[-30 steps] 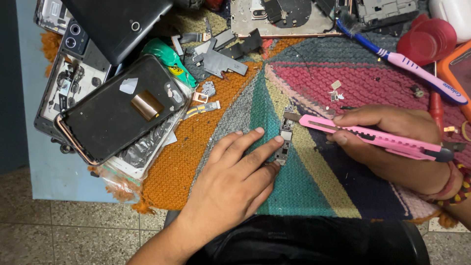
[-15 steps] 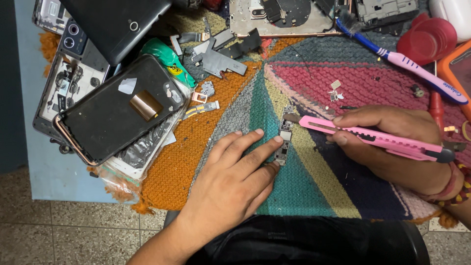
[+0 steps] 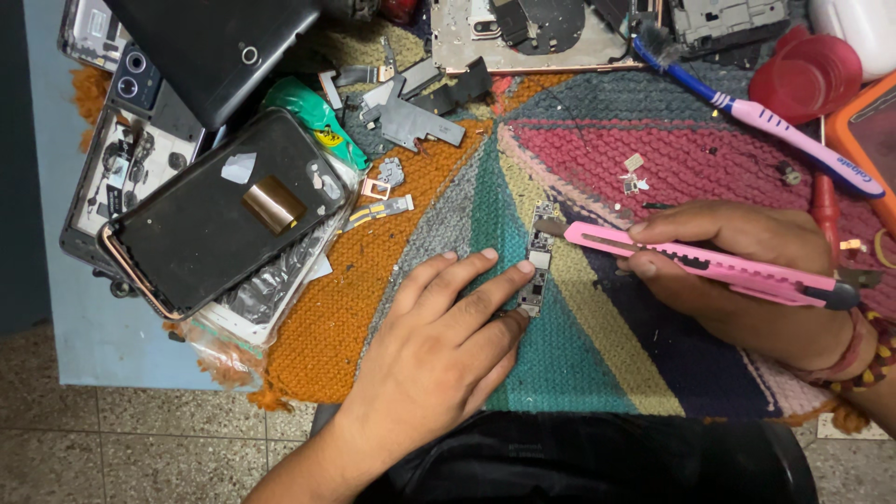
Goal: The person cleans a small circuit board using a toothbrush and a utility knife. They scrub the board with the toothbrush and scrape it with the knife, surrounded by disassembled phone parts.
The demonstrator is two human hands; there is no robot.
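We see our left hand lying flat on the knitted mat, fingers spread and grasping nothing; its fingertips touch the lower part of the small circuit board and press it down. The board lies upright on the mat, between both hands. Our right hand is closed around the pink knife, and the blade tip touches the upper part of the board. Further left lies a dark phone back cover. Beyond, near the far edge, we see a toothbrush and a red cap.
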